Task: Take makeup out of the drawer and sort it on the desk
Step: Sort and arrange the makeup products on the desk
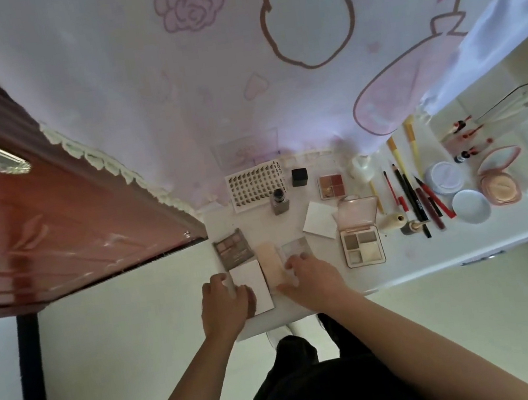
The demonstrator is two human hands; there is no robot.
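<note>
Makeup lies spread over a white desk (293, 216). My left hand (224, 297) rests on an open grey-brown eyeshadow palette (233, 249), its fingers on the white lid (254, 279). My right hand (313, 276) presses on a second open palette (294, 247) with a beige lid (271, 264). Further right lie an open pink palette (362, 243), a small red quad palette (331, 186), pencils and liners (415, 201), yellow brushes (399, 157), a pink compact (498, 180) and a lash sheet (255, 185).
A red-brown wooden cabinet (34, 219) with a metal handle stands close on the left. A lilac printed curtain (234, 66) hangs behind the desk. A clear acrylic organiser (524, 103) sits at the far right. My dark trousers and shoes show below the desk's front edge.
</note>
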